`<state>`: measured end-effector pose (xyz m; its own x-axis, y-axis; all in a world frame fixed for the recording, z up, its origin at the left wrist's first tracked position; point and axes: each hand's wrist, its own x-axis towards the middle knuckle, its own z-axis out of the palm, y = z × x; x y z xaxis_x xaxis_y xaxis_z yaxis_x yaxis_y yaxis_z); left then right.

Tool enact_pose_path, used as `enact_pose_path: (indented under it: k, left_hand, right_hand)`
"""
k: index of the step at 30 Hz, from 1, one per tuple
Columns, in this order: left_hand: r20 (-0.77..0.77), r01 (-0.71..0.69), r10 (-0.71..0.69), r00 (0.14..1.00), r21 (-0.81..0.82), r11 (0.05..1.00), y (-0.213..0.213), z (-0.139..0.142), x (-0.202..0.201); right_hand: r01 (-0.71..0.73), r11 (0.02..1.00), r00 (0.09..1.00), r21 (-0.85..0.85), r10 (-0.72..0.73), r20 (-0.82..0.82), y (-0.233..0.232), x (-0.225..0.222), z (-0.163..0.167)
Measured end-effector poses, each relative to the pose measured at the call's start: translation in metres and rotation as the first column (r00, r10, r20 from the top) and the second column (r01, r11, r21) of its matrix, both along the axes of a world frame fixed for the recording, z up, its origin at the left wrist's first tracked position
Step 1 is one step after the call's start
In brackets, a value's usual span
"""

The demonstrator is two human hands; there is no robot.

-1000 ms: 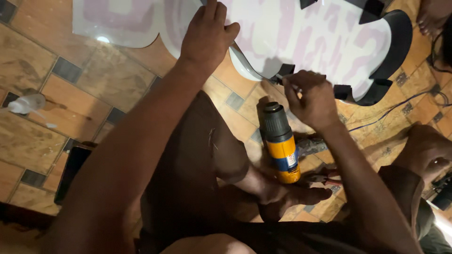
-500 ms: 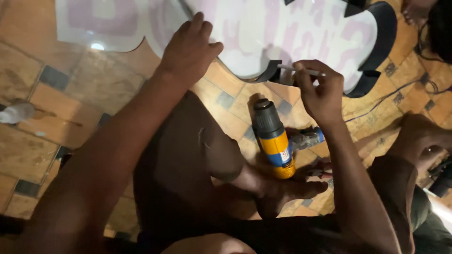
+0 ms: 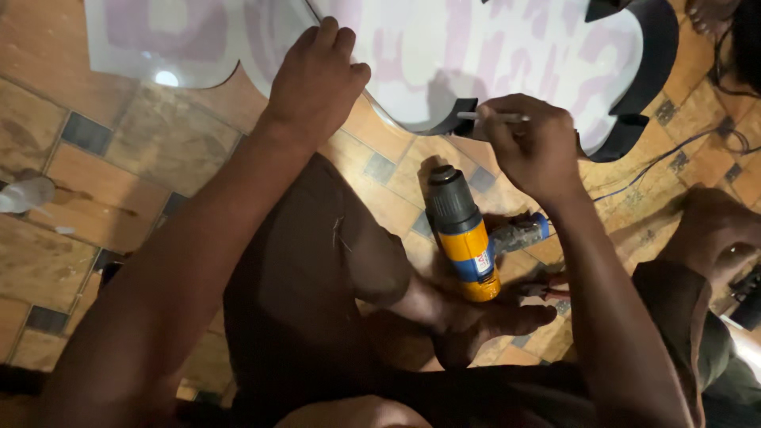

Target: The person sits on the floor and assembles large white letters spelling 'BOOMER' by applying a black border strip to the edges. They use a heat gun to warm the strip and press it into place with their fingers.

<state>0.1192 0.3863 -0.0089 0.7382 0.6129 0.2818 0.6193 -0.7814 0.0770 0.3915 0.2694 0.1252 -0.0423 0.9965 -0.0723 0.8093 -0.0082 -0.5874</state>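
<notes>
Starting from the left of the view, at about nine o'clock, a small pale scrap (image 3: 25, 192) lies on the tiled floor (image 3: 95, 174), well apart from your hands. Your left hand (image 3: 315, 79) rests at about eleven o'clock with the fingers together and curled, pressed flat on the edge of the white sign panel (image 3: 444, 55), which fills the top of the view from eleven to one o'clock and carries faint pink shapes and a black rim. Compared with a moment ago, this hand has kept its place on the panel, so the panel stays held down. In the middle, at about five o'clock from that hand, the yellow and black drill (image 3: 464, 234) lies on the floor between your knees, just beside your bare foot (image 3: 476, 321); no hand touches it. Your right hand (image 3: 535, 147), at about two o'clock, pinches a thin white stick-like tool (image 3: 491, 116) between thumb and fingers; it has moved up from near the drill and now its tip meets the black rim of the panel. Further right, a dark cable (image 3: 658, 162) runs over the tiles.
</notes>
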Motion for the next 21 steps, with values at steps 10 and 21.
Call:
enact_pose_path:
  k: [10,21]
  left_hand:
    - [0.098,0.073,-0.068,0.993,-0.051,0.996,0.001,0.004,-0.001]
    - [-0.038,0.046,-0.049,0.998,-0.067,0.997,0.002,-0.011,0.003]
  right_hand:
    - [0.033,0.997,0.986,-0.066,-0.022,0.163,-0.003,-0.015,-0.003]
    - [-0.094,0.994,0.985,0.053,0.085,0.149,0.008,-0.002,-0.008]
